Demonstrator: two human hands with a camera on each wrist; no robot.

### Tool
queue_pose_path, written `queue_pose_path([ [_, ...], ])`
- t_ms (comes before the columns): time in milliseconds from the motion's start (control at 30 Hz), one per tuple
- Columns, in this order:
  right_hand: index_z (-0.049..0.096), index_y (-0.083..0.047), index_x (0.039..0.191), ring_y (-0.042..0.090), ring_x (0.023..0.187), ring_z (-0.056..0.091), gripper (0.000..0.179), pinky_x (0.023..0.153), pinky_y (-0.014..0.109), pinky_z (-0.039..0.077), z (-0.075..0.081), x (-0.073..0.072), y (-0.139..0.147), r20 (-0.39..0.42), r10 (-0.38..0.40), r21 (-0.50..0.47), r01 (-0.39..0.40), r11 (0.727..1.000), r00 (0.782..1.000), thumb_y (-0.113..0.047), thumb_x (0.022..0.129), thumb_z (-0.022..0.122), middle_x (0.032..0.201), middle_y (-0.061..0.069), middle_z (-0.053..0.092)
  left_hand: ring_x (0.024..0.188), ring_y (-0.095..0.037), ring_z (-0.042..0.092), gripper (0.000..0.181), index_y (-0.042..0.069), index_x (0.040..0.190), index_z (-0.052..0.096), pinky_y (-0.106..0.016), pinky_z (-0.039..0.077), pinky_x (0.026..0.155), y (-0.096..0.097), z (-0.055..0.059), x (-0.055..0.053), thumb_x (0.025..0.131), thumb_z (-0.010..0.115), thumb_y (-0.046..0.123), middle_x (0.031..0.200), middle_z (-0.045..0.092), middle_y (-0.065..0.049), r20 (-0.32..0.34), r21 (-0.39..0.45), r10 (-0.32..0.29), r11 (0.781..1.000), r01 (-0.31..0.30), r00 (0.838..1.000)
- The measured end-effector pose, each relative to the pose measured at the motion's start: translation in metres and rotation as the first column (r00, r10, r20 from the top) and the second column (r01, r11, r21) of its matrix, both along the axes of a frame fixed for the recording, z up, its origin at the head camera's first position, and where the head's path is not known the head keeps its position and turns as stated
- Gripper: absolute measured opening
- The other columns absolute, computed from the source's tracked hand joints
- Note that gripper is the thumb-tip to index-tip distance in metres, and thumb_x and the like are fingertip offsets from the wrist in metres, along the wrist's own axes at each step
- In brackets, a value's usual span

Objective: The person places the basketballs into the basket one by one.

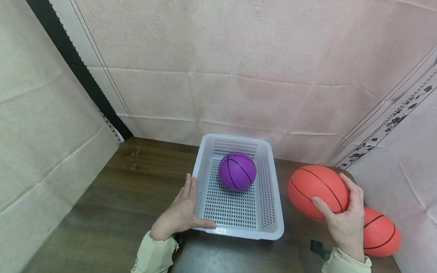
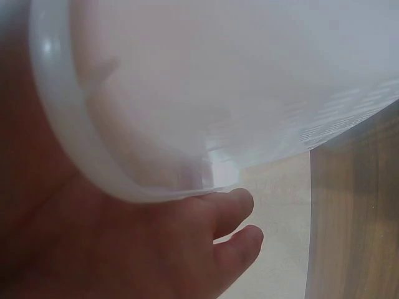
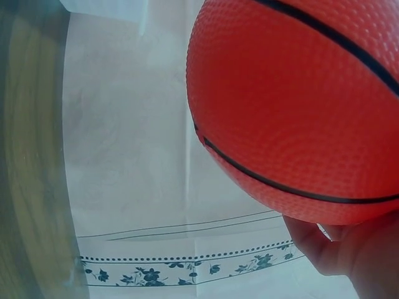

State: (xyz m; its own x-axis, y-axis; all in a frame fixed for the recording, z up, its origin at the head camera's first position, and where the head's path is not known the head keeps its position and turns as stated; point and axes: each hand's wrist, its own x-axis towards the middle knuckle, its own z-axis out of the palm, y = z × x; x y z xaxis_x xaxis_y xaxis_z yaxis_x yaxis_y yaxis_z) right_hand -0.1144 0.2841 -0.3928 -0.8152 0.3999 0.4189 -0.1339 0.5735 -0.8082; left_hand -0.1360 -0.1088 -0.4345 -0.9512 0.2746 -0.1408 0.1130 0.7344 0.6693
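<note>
A white plastic basket (image 1: pixel 228 212) with slotted walls stands on the table, with a small purple basketball (image 1: pixel 237 171) inside toward its far end. At its near left corner my left hand (image 1: pixel 181 212) holds it, thumb along the front rim and fingers along the outer left side; the left wrist view shows the fingers (image 2: pixel 230 212) against the wall. To the right of the basket, my right hand (image 1: pixel 346 220) grips a red-orange basketball (image 1: pixel 317 189), its thumb on the near side and fingers around the right side. Another red-orange basketball (image 1: pixel 380 232) lies beside that hand, partly hidden by it.
The dark wooden table (image 1: pixel 112 212) is bordered by a cloth-covered back wall (image 1: pixel 222 98) and side walls of pale cloth (image 1: pixel 409 182). A black strap (image 1: pixel 319 248) shows near my right wrist. Tabletop extends left of the basket.
</note>
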Motion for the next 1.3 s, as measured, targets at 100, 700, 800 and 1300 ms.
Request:
queue_pose_path([
  [100,0.046,-0.036,0.143,0.008,0.111,0.043,0.087,0.079,0.016,0.038,0.001,0.000,-0.002,0.008,0.000,0.000,0.000,1.000,1.000,-0.012,0.069,0.086,0.135,-0.009,0.045,0.145,-0.040,-0.002,0.151,0.002,0.152,-0.011,-0.058,0.009,0.114,0.000,0.000,0.000,0.054,0.085,0.065,0.157,-0.027,-0.009,0.001,-0.001,0.000,1.000,0.000,1.000],
  [700,0.048,-0.034,0.143,0.009,0.110,0.045,0.087,0.079,0.015,0.038,0.002,0.000,-0.007,-0.012,0.028,0.009,-0.028,1.000,1.000,-0.009,0.069,0.086,0.134,-0.008,0.047,0.146,-0.036,-0.003,0.151,0.000,0.151,-0.012,-0.055,0.006,0.115,0.001,0.002,0.000,0.055,0.087,0.061,0.157,-0.026,-0.012,-0.007,0.006,-0.005,1.000,0.006,1.000],
  [800,0.047,-0.035,0.143,0.009,0.110,0.044,0.087,0.079,0.016,0.038,0.002,0.001,-0.008,-0.006,0.031,0.010,-0.031,0.999,0.999,-0.010,0.069,0.085,0.133,-0.008,0.047,0.146,-0.036,-0.003,0.151,0.000,0.152,-0.012,-0.055,0.006,0.115,0.000,0.002,0.001,0.055,0.087,0.060,0.157,-0.026,-0.012,-0.006,0.005,-0.004,1.000,0.004,1.000],
  [1300,0.048,-0.032,0.143,0.009,0.111,0.044,0.087,0.079,0.016,0.038,0.004,0.002,-0.012,-0.027,0.052,0.012,-0.051,0.999,0.998,-0.007,0.068,0.085,0.134,-0.007,0.047,0.145,-0.041,-0.001,0.151,0.001,0.152,-0.012,-0.056,0.007,0.115,0.000,0.002,0.000,0.054,0.087,0.062,0.158,-0.026,-0.012,0.000,0.003,-0.001,1.000,0.001,1.000],
])
